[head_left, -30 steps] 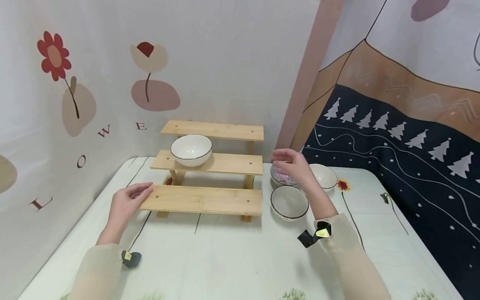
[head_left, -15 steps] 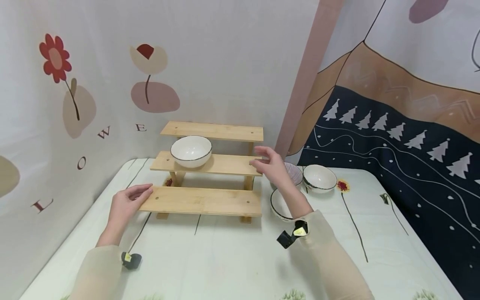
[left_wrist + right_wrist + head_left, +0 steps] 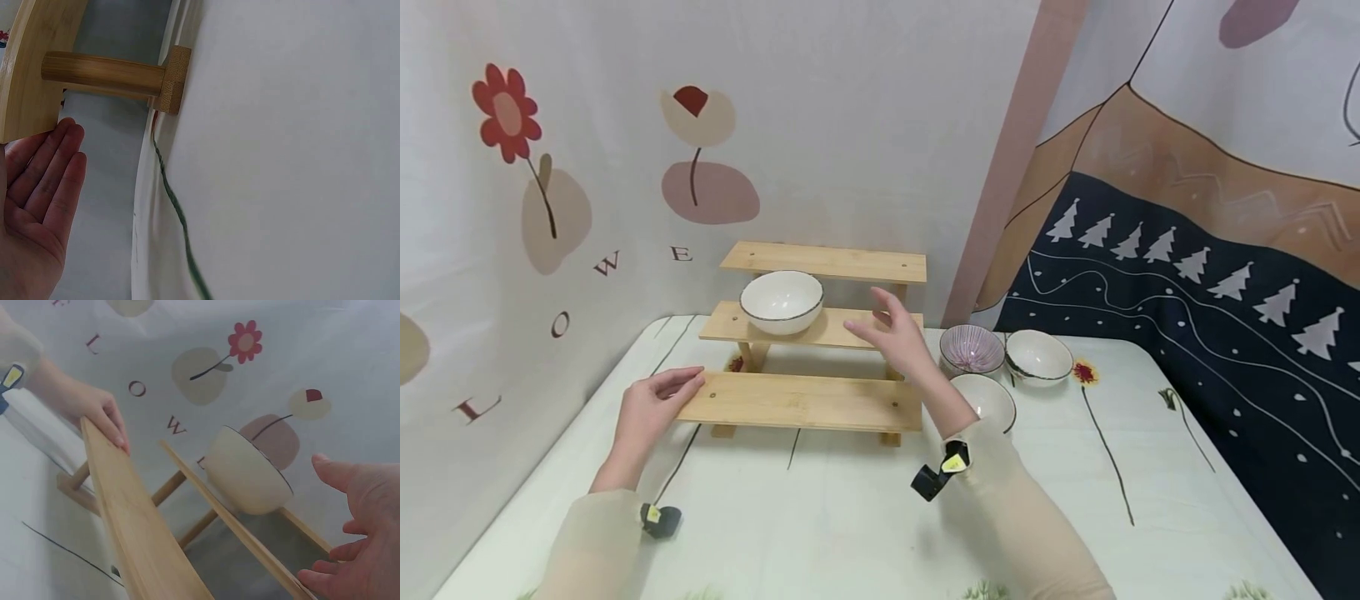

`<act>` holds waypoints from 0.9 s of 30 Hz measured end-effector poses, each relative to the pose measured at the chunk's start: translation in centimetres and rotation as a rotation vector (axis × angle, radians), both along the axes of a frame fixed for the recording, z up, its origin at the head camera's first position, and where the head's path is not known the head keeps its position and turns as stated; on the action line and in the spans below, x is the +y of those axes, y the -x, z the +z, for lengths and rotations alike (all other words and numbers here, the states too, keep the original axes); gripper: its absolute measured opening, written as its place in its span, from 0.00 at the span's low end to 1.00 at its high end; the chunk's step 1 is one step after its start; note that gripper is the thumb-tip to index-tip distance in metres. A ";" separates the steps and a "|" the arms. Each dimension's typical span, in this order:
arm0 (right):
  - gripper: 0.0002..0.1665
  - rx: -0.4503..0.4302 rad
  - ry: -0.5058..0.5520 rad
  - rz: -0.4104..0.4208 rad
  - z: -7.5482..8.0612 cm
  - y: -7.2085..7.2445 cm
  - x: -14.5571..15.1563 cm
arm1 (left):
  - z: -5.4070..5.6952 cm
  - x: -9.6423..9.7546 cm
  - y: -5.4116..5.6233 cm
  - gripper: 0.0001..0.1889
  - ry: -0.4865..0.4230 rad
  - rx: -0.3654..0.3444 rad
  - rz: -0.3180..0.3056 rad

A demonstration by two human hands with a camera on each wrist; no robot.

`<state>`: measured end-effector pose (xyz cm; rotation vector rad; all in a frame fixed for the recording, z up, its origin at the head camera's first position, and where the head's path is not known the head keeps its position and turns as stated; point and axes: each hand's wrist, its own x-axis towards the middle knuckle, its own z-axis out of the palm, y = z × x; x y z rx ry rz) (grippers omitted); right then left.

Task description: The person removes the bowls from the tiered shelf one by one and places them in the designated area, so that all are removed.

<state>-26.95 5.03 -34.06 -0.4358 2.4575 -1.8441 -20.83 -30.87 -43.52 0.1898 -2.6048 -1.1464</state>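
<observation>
A three-tier wooden shelf rack [image 3: 805, 402] stands on the table. My left hand [image 3: 652, 414] holds the left end of its lowest board, its fingers nearly straight beside the board's end in the left wrist view. On the middle board sits a white bowl [image 3: 782, 303] with a dark rim, upright, towards the left. My right hand [image 3: 895, 335] is over the right part of that board, thumb and fingers spread, with nothing between them. A gap separates it from the bowl [image 3: 244, 475] in the right wrist view.
Right of the rack stand three more bowls: a purple-striped one [image 3: 972, 350], a white one [image 3: 1040, 357] and another white one [image 3: 988, 400] partly hidden by my right forearm. A printed curtain [image 3: 850, 125] hangs close behind the rack.
My right hand has moved left from above the bowls on the right to over the middle board, uncovering the striped bowl. The left hand and the rack have stayed put.
</observation>
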 end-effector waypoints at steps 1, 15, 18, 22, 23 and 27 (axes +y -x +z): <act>0.47 -0.002 0.000 0.003 -0.1 0.0 -0.3 | 0.0 0.0 0.0 0.27 0.001 -0.001 0.001; 0.53 -0.052 0.009 0.024 0.3 0.0 -4.1 | 0.2 0.1 -0.1 0.27 0.000 0.002 -0.002; 0.54 -0.057 0.023 0.029 0.3 0.2 -4.7 | 0.2 0.2 -0.1 0.27 -0.004 0.005 0.000; 0.54 -0.057 0.027 0.029 0.3 0.4 -5.4 | 0.1 0.2 -0.1 0.27 -0.015 0.008 -0.004; 0.54 -0.057 0.025 0.029 0.3 0.4 -5.6 | 0.1 0.2 -0.1 0.27 -0.016 0.009 -0.006; 0.54 -0.064 0.020 0.025 0.3 0.6 -6.1 | 0.1 0.2 0.0 0.27 -0.021 0.008 -0.008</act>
